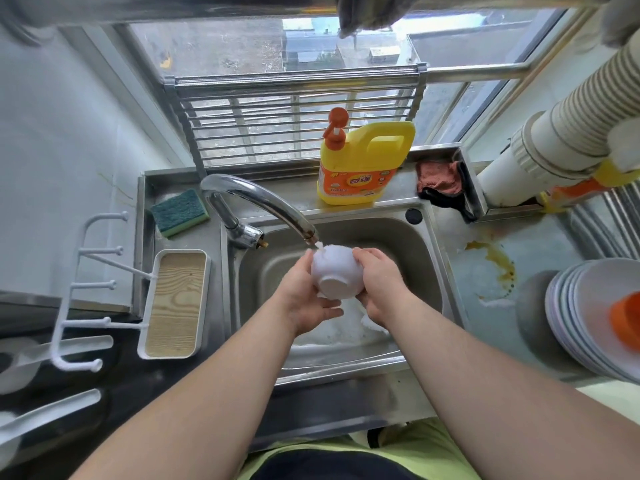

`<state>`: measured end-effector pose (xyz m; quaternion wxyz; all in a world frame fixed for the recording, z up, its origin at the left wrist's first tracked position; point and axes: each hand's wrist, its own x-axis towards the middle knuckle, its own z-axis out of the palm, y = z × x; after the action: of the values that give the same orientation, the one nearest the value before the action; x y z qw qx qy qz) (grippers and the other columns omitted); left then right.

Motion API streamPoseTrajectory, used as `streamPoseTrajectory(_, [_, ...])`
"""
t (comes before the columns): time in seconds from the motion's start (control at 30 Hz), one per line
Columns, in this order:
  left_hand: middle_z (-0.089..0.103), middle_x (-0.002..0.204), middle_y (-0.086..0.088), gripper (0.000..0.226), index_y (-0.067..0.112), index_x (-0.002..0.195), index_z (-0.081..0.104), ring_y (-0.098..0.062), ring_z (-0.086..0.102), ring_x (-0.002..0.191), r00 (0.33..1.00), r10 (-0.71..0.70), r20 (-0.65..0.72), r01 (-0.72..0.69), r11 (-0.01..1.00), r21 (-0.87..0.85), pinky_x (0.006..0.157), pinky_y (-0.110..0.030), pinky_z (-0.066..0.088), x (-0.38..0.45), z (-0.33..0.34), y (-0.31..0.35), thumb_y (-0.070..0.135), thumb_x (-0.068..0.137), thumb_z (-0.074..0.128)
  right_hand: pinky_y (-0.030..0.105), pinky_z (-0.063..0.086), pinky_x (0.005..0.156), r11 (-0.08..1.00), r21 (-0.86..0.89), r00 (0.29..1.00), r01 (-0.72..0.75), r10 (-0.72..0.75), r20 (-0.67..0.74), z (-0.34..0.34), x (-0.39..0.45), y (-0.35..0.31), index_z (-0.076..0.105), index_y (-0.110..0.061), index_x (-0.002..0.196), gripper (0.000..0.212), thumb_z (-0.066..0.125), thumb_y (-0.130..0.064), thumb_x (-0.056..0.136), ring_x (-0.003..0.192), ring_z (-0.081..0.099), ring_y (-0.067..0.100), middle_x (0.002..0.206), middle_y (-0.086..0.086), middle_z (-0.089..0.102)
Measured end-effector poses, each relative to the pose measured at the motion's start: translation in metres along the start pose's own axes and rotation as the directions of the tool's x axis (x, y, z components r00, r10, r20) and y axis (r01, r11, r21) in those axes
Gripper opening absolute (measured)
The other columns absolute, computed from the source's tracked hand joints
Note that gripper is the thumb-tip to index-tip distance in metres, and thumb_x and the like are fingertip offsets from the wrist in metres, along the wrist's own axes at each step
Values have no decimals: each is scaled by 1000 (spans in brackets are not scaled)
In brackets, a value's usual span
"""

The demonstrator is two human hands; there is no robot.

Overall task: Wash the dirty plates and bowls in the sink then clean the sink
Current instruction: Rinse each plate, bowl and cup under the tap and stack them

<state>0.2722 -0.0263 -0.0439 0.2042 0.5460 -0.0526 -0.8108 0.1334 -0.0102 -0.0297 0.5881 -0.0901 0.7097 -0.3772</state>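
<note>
Right now it's the rinse: both hands cradle a white bowl over the sink, base turned toward the camera, directly under the faucet spout. The left hand cups one side, the right hand grips the other, water striking the bowl's upper side. Foam sits in the basin below. Next, I'd judge, comes turning it to flush the inside, then setting it by the stacked plates on the tabletop.
</note>
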Motion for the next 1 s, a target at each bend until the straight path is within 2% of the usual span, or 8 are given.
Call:
streamPoseTrajectory(0.13, [70, 117, -21, 33, 14, 134, 55, -38, 67, 100, 1000, 11, 0, -11, 977, -211, 93, -56, 55, -10, -4, 10, 23, 104, 43, 36, 44, 73, 970, -192, 989, 147, -150, 1, 13, -5, 2, 70, -17, 76, 27, 65, -29, 100, 83, 57, 23, 78, 1, 67])
streamPoseTrajectory(0.2, [63, 125, -23, 58, 13, 132, 52, -39, 65, 102, 989, 140, -49, -148, 959, -241, 84, -52, 58, -9, -10, 9, -7, 80, 39, 35, 48, 80, 956, -228, 982, 185, -188, 7, 15, -3, 5, 74, -21, 97, 12, 65, -28, 99, 95, 61, 20, 96, -3, 72])
streamPoseTrajectory(0.3, [61, 122, -25, 73, 4, 130, 57, -41, 61, 108, 964, 265, -37, -267, 939, -216, 84, -46, 58, -14, -13, 8, -11, 63, 33, 40, 52, 97, 947, -292, 991, 132, -130, 29, 18, -8, 4, 57, -30, 136, 31, 55, -30, 105, 116, 59, 22, 131, -6, 62])
streamPoseTrajectory(0.5, [58, 121, -18, 73, 18, 120, 66, -39, 55, 111, 947, 314, -74, -321, 937, -136, 107, -57, 49, -24, -12, 11, -21, 73, 25, 47, 62, 86, 980, -173, 978, -97, 126, 164, 22, -19, 3, 53, -29, 132, 37, 43, -56, 108, 107, 67, 31, 122, 6, 62])
streamPoseTrajectory(0.6, [60, 125, -17, 75, 21, 125, 69, -37, 55, 112, 945, 325, -49, -328, 940, -91, 97, -51, 53, -23, -14, 8, -21, 75, 32, 44, 62, 79, 992, -122, 990, -17, 34, 139, 24, -16, 2, 52, -34, 134, 37, 38, -58, 109, 110, 61, 27, 121, 0, 58])
streamPoseTrajectory(0.73, [69, 127, -13, 41, 22, 133, 67, -32, 63, 115, 935, 345, 82, -326, 927, -184, 108, -52, 46, -25, -14, 6, 7, 98, 53, 55, 58, 98, 996, -92, 997, 20, -13, 77, 24, -10, 0, 51, -37, 142, 44, 37, -62, 108, 119, 58, 28, 128, -2, 58])
streamPoseTrajectory(0.87, [74, 116, 2, 28, 29, 124, 73, -19, 64, 107, 906, 418, 72, -423, 902, 92, 90, -36, 47, -37, -10, 12, 33, 101, 57, 60, 59, 92, 997, 14, 995, -80, 79, 55, 23, -5, -1, 54, -39, 133, 40, 39, -65, 106, 117, 61, 33, 128, 3, 59])
streamPoseTrajectory(1.0, [77, 107, 2, 52, 21, 135, 64, -12, 72, 92, 849, 522, 82, -521, 802, 290, 76, -27, 53, -45, -20, 21, 35, 86, 73, 57, 62, 85, 926, 239, 947, -291, 244, 207, 32, 4, 1, 57, -31, 142, 57, 42, -69, 102, 107, 74, 39, 125, 15, 73])
